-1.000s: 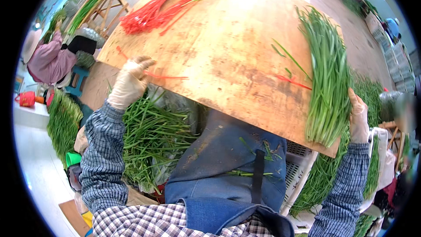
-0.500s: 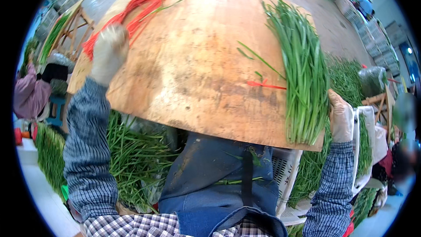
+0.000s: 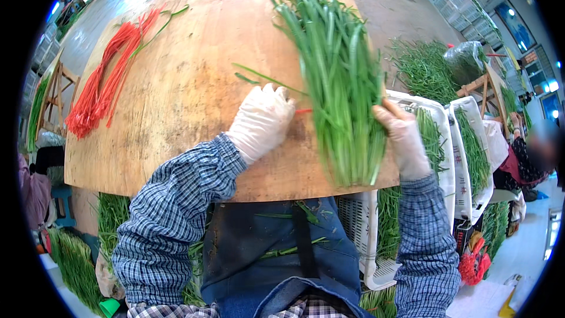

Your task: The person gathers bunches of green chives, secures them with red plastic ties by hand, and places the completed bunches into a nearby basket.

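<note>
A thick bundle of long green leaves that look like garlic chives (image 3: 344, 88) lies lengthwise on the right part of the wooden board (image 3: 194, 88). A red tie (image 3: 304, 111) shows at its left edge and runs out of sight beneath it. My gloved left hand (image 3: 262, 119) is closed at the visible end of that tie, fingers curled. On the other side, my right hand (image 3: 403, 136), gloved with bare fingertips, presses bent fingers against the bundle's right edge. Part of its grip is hidden. Loose leaf pieces (image 3: 259, 75) lie above my left hand.
A heap of red ties (image 3: 112, 73) lies on the board's left. White crates of greens (image 3: 441, 159) stand beside my right arm, with a pile of greens (image 3: 421, 68) beyond. A person in dark clothing (image 3: 518, 159) is at the far right.
My left hand has come from the red ties at the left to the tie beside the bundle. My right hand stays at the bundle's right edge. The whole view has shifted.
</note>
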`<state>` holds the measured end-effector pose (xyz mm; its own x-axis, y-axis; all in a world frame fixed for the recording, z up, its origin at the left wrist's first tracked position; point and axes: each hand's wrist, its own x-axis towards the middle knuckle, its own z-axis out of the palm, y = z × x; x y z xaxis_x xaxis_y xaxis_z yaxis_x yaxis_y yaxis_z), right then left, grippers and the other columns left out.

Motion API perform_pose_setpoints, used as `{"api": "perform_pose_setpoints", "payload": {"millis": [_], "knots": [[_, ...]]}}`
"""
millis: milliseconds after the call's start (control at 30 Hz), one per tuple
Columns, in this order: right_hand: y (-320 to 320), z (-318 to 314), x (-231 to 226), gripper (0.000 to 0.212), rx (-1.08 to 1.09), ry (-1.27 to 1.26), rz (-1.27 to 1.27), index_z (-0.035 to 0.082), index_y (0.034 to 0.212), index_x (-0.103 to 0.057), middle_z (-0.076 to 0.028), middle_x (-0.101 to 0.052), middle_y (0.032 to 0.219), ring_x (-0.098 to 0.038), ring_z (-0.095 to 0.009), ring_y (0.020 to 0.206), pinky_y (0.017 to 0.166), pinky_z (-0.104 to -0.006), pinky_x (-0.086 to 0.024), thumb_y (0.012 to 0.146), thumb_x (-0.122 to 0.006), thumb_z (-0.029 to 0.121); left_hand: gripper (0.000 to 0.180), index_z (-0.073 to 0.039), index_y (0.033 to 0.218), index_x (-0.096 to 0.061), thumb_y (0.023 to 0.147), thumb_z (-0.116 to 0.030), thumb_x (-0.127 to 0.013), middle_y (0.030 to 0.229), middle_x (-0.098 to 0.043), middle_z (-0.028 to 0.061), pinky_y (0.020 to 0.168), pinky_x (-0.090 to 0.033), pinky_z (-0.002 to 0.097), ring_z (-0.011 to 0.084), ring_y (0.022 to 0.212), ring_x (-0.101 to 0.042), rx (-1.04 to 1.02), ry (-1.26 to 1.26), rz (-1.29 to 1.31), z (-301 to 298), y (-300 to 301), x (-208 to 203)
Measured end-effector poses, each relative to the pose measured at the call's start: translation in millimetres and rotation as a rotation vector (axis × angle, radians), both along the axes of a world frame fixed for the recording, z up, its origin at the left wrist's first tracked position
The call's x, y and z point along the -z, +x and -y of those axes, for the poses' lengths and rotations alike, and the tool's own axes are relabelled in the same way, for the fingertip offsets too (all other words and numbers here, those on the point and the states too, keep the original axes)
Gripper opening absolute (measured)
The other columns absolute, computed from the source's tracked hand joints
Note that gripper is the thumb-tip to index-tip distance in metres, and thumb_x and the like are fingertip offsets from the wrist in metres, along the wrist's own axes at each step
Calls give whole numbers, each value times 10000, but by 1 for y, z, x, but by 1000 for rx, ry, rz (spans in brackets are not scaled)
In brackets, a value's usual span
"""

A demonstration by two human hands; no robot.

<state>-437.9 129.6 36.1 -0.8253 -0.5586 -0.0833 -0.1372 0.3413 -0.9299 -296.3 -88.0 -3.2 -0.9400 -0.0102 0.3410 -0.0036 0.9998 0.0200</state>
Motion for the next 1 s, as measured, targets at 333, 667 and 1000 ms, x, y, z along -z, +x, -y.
{"api": "perform_pose_setpoints", "payload": {"millis": [333, 667, 1000], "knots": [[12, 28, 8, 538, -125, 34, -29, -103, 1179, -480, -214, -579, 1126, -556, -257, 1056, 910, -293, -411, 746, -642, 172, 167, -23, 832, -579, 669, -59, -571, 873, -559, 127, 761, -422, 388, 309, 873, -530, 37, -40, -3, 39, 5, -10], [-30, 41, 0, 597, -91, 147, -212, -101, 1230, -425, -227, -507, 1214, -486, -295, 1130, 969, -321, -361, 861, -528, 357, 214, -8, 891, -611, 689, -62, -568, 884, -581, 153, 730, -437, 415, 331, 852, -545, -148, 240, -100, 5, 16, -17], [-66, 10, 13, 417, -46, -59, -117, -31, 1145, -547, -141, -625, 1052, -591, -226, 989, 836, -279, -450, 861, -563, 274, 230, 12, 887, -599, 670, -39, -542, 943, -578, 182, 756, -410, 424, 344, 875, -537, -188, 91, -182, -11, 33, -20]]}}
